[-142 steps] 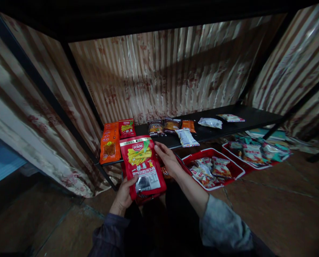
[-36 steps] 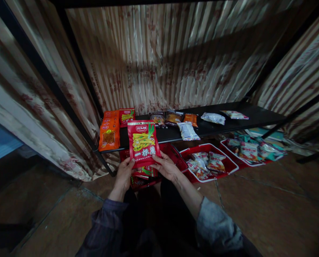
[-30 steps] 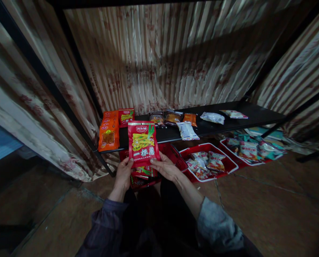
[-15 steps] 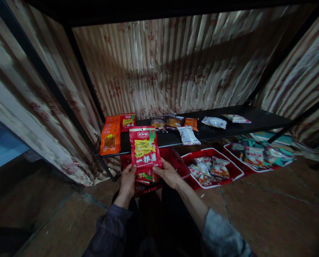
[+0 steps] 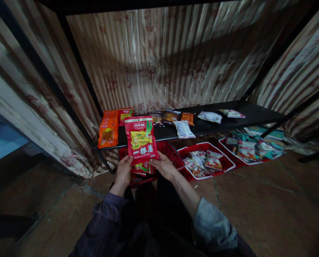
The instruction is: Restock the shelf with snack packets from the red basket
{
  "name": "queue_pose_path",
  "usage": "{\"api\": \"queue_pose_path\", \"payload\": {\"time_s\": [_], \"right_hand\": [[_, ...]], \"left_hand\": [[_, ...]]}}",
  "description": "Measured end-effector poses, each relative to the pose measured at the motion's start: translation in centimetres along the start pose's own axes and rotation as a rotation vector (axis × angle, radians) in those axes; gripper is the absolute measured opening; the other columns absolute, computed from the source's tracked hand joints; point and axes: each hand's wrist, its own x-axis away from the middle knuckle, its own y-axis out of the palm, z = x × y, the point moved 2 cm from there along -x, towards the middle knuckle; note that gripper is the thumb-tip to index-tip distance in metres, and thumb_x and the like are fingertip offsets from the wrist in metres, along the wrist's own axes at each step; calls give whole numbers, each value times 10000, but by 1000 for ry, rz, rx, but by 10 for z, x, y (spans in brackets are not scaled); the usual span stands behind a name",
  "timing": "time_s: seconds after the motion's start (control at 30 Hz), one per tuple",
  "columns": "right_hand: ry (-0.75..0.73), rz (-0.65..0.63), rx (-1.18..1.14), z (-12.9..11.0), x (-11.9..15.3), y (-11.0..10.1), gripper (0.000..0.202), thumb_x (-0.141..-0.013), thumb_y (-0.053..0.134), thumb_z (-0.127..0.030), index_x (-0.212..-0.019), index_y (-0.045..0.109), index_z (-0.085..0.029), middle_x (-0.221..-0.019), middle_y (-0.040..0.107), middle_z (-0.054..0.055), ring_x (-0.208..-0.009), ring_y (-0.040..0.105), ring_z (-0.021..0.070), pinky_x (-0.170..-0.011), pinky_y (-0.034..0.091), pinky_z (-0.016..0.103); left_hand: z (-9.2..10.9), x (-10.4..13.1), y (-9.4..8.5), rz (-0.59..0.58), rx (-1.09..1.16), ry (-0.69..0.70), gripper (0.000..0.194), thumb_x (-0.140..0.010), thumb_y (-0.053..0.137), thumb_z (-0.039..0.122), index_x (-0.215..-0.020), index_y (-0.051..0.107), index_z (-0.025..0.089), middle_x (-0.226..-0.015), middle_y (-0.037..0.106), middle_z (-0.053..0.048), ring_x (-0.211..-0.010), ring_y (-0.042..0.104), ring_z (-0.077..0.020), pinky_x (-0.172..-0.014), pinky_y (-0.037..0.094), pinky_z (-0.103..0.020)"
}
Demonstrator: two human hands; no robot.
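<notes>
Between my hands is a red snack bag (image 5: 141,141) with yellow sticks and green onion pictured on it, its front facing me. My left hand (image 5: 124,172) pinches its lower left corner, and my right hand (image 5: 164,165) grips the lower right corner. Below it, more red bags (image 5: 143,167) lie in a red basket (image 5: 170,153), partly hidden by the bag and my hands. Beyond the held bag, a similar red bag (image 5: 125,114) rests at the back of the black shelf (image 5: 164,134), beside an orange snack bag (image 5: 108,129).
Along the shelf lie several small packets, among them a white packet (image 5: 184,129) overhanging the front edge and an orange packet (image 5: 187,118). Two more red baskets with snack bags stand on the floor, a middle basket (image 5: 229,167) and a right basket (image 5: 252,163). A striped curtain (image 5: 159,64) hangs behind.
The view has shifted slightly, so the shelf and baskets sit a little higher and further left. Both hands still hold the red snack bag, now nearer the shelf's front edge in view.
</notes>
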Motion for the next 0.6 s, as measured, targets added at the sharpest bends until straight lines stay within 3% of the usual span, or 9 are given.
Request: {"api": "queue_pose_path", "payload": {"time_s": [0.2, 0.4, 0.6], "right_hand": [[41, 5, 11, 0, -1, 1, 456, -504, 818, -169, -918, 629, -210, -893, 726, -3, -840, 681, 188, -845, 513, 360], [134, -21, 26, 21, -13, 1, 455, -500, 825, -182, -912, 632, -197, -870, 732, 13, -821, 688, 195, -865, 504, 379], [201, -49, 9, 38, -24, 1, 467, -493, 832, -184, -921, 645, -188, -823, 733, 13, -802, 690, 204, -899, 487, 423]], "left_hand": [[5, -1, -4, -25, -19, 9, 419, -511, 795, 405, -806, 661, 141, -748, 713, -55, -618, 639, -156, -613, 488, -278], [2, -19, -14, -63, 48, -13, 424, -542, 786, 422, -839, 651, 151, -751, 714, -58, -660, 659, -188, -684, 512, -334], [-14, -43, -32, 74, 42, -46, 374, -613, 739, 434, -858, 643, 167, -778, 716, -54, -687, 666, -183, -700, 516, -335]]}}
